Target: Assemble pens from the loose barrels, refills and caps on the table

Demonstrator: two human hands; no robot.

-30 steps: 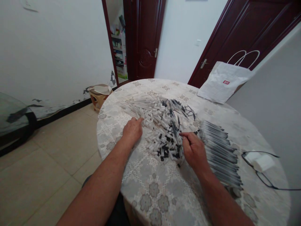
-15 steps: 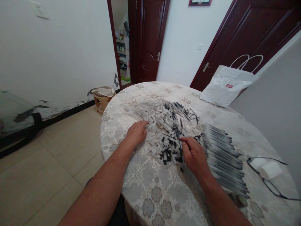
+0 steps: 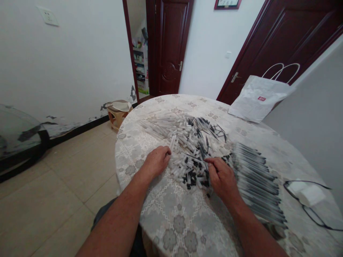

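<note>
My left hand point(image 3: 157, 162) is closed, its fingers curled at the left edge of a heap of short translucent pen caps point(image 3: 179, 167). Whatever it grips is hidden by the fingers. Between thumb and forefinger, my right hand point(image 3: 221, 176) pinches a thin dark pen refill point(image 3: 193, 156) that points left over the heap. Black pen plugs point(image 3: 190, 178) lie mixed among the caps below it. Long clear pen barrels point(image 3: 157, 126) are spread behind my left hand, and loose dark refills point(image 3: 203, 125) lie farther back. Beside my right forearm is a row of assembled pens point(image 3: 258, 182).
The round table has a patterned tablecloth point(image 3: 178, 221). Eyeglasses point(image 3: 312, 212) and a white tissue roll point(image 3: 312, 193) sit at the right. A white paper bag point(image 3: 258, 98) stands at the back right. A stool point(image 3: 118, 114) is on the floor beyond the left edge.
My left hand has drawn slightly back toward me from among the caps, its fingers more curled. My right hand stays nearly in place with the refill. The view has shifted slightly.
</note>
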